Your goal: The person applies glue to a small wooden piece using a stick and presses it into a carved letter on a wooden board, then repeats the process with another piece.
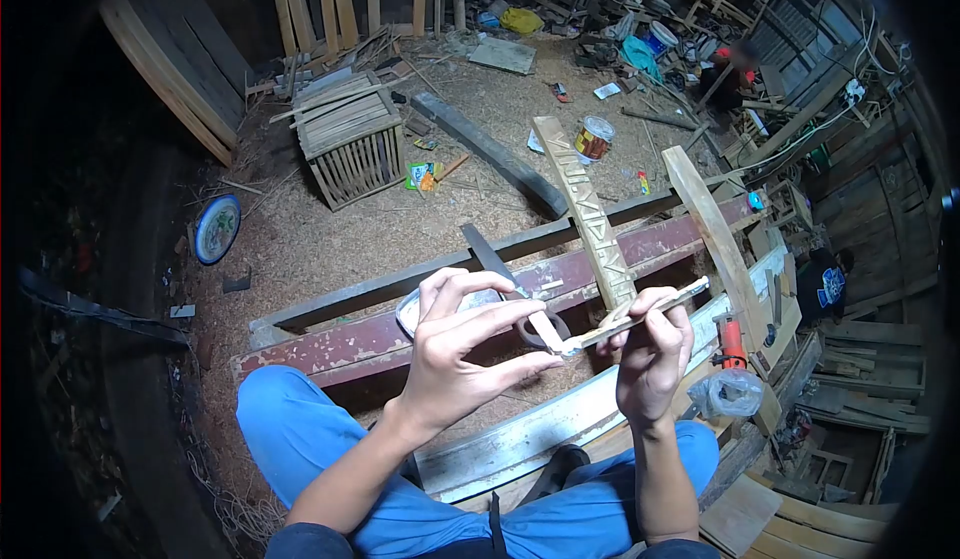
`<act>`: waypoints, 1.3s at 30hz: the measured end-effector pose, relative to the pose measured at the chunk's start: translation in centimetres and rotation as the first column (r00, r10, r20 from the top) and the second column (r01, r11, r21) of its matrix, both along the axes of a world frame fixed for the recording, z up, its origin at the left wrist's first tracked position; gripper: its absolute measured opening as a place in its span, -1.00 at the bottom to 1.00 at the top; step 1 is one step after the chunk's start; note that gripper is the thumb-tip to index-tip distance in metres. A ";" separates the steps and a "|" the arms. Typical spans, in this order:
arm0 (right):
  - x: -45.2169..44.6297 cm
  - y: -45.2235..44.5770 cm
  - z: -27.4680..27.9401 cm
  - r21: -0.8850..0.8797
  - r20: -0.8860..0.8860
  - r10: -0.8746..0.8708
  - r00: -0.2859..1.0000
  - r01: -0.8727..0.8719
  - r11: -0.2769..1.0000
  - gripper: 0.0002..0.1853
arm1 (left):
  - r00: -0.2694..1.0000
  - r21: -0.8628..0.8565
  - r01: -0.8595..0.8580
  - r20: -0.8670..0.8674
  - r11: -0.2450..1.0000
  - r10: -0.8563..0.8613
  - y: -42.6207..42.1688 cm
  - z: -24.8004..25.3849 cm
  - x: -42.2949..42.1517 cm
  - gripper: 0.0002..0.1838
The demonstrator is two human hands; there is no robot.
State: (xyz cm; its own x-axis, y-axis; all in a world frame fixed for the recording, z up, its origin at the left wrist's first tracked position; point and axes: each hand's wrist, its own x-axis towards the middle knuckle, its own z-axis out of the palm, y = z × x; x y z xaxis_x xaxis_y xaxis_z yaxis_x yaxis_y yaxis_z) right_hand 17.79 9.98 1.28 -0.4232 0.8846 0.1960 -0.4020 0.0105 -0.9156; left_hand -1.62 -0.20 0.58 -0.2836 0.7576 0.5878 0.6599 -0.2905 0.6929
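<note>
Held aloft over the lap: thin bar (600, 336), pinched in right hand (652, 359), thumb and fingers together on it. Slanted along its long axis from lower left, at left hand (450, 349), to upper right, beyond the right knuckles. Nearer for left hand: the low end, just off thumb and forefinger to the right. Left thumb and forefinger apart, with pale strip (546, 333) across the gap; whether gripped or merely behind, cannot tell. Contact of left fingertips with bar likewise unclear.

Directly beyond right hand: carved board (592, 217), long axis running away from the body, near end partly hidden by the fingers. Below, roughly crosswise: maroon plank (345, 347) with flaking paint; closer in, white plank (500, 456). To the right of right hand: red tool (733, 339), just beside clear plastic (727, 395).

Underfoot and beyond: floor (440, 244) strewn with shavings. Farther off: slatted crate (352, 149), paint tin (594, 139); at upper right, another person (733, 77), in red.
</note>
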 end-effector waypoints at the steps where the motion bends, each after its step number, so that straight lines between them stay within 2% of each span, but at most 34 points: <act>1: 0.0 0.0 0.1 -0.001 -0.025 -0.021 0.999 0.021 1.000 -0.77 | 1.000 0.006 -0.005 0.007 1.000 0.005 0.0 -0.1 0.0 -0.46; 4: -0.2 -0.2 0.6 -0.008 -0.048 -0.060 0.997 0.059 0.998 -0.76 | 1.000 0.016 -0.008 0.021 1.000 0.008 -0.1 0.0 0.1 -0.47; 10: -0.2 -0.5 0.2 -0.006 0.052 -0.007 0.999 0.008 1.000 -0.76 | 0.999 0.042 -0.026 0.029 0.999 0.025 -0.1 0.0 0.2 -0.46; 12: -0.3 -0.4 0.1 0.007 -0.052 -0.007 0.999 0.007 1.000 -0.77 | 0.999 0.054 -0.028 0.030 0.998 0.027 -0.2 0.1 0.1 -0.46; 14: -0.3 -0.3 0.2 0.023 -0.076 0.004 0.997 -0.003 1.000 -0.78 | 0.999 0.052 -0.035 0.016 0.998 0.034 -0.2 0.2 0.1 -0.46; 18: -0.2 -0.6 0.2 -0.003 -0.019 -0.017 1.000 0.017 1.000 -0.77 | 0.999 0.018 -0.036 -0.025 0.999 0.036 -0.4 0.0 0.0 -0.40; 20: -0.2 -0.6 0.2 0.019 -0.008 0.033 0.999 -0.033 0.999 -0.78 | 0.998 0.018 -0.045 -0.034 0.999 0.045 -0.5 0.1 0.0 -0.41; 21: -0.4 -0.6 0.4 0.058 0.071 -0.001 0.997 -0.003 0.998 -0.77 | 0.998 0.019 -0.046 -0.035 0.999 0.047 -0.5 0.2 0.0 -0.41; 22: -0.4 -0.6 0.4 0.059 0.070 0.000 0.998 -0.004 0.998 -0.77 | 0.998 0.025 -0.051 -0.037 0.998 0.052 -0.5 0.2 0.1 -0.41; 27: -0.5 -0.9 0.5 0.032 0.055 -0.069 0.996 0.067 0.997 -0.78 | 0.996 0.041 -0.069 -0.061 0.997 0.072 -0.4 0.1 0.1 -0.41; 29: -0.3 -0.8 0.5 0.031 0.037 -0.042 0.998 0.041 0.999 -0.78 | 0.988 0.064 -0.084 -0.128 0.994 0.092 -0.4 0.3 0.2 -0.40; 39: -0.3 -0.7 0.2 0.025 -0.064 -0.039 0.997 0.041 0.999 -0.78 | 0.984 0.078 -0.103 -0.134 0.992 0.113 -0.5 0.1 0.1 -0.41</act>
State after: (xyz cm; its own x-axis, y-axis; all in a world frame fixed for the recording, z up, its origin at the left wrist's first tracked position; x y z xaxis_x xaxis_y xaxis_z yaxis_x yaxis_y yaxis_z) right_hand 17.45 9.32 1.50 -0.3736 0.8947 0.2446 -0.4585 0.0511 -0.8872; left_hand -1.54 -0.75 0.63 -0.2740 0.6822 0.6778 0.7781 -0.2570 0.5732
